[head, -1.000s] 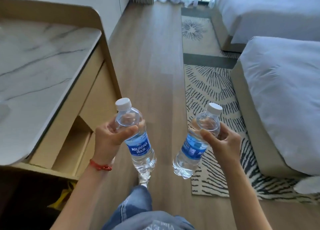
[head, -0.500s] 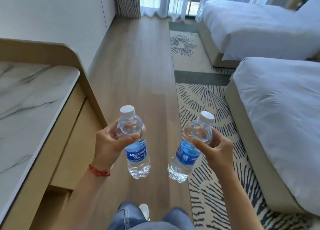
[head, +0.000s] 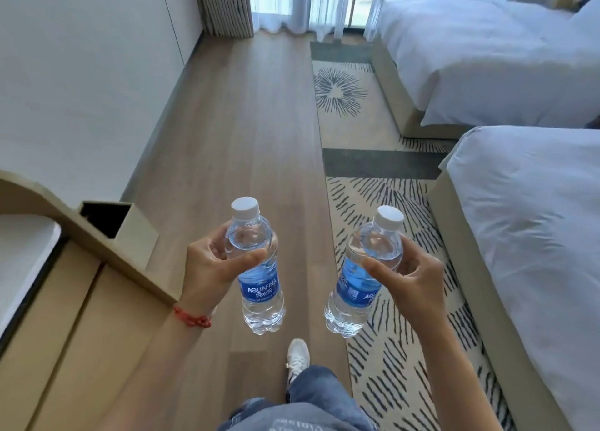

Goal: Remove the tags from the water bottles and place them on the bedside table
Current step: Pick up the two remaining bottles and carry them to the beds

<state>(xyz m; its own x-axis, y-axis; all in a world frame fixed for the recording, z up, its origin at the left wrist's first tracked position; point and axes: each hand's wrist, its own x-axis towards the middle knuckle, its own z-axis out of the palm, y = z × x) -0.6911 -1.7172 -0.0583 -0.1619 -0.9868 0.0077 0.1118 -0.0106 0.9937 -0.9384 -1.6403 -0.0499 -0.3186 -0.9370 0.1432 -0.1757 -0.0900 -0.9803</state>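
Two water bottles are held upright above the wooden floor (head: 227,138) — the left bottle (head: 258,274) is gripped by the left hand (head: 211,268), the right bottle (head: 363,278) by the right hand (head: 412,281), fingers curled around each.

Two clear bottles (head: 258,268) (head: 363,278), white caps, blue labels with white lettering. Red cord bracelet (head: 191,317). Beige rug (head: 373,203) with dark streak pattern. White bedding (head: 526,209). Blue jeans (head: 311,401), white shoe (head: 297,359).

Both water bottles (head: 256,268) (head: 363,284) are clear glossy plastic with matt white caps (blue film labels); the floor (head: 233,122) is smooth wood-grain plank, the rug (head: 383,209) matt pile, the beds' (head: 526,209) covers soft white cloth
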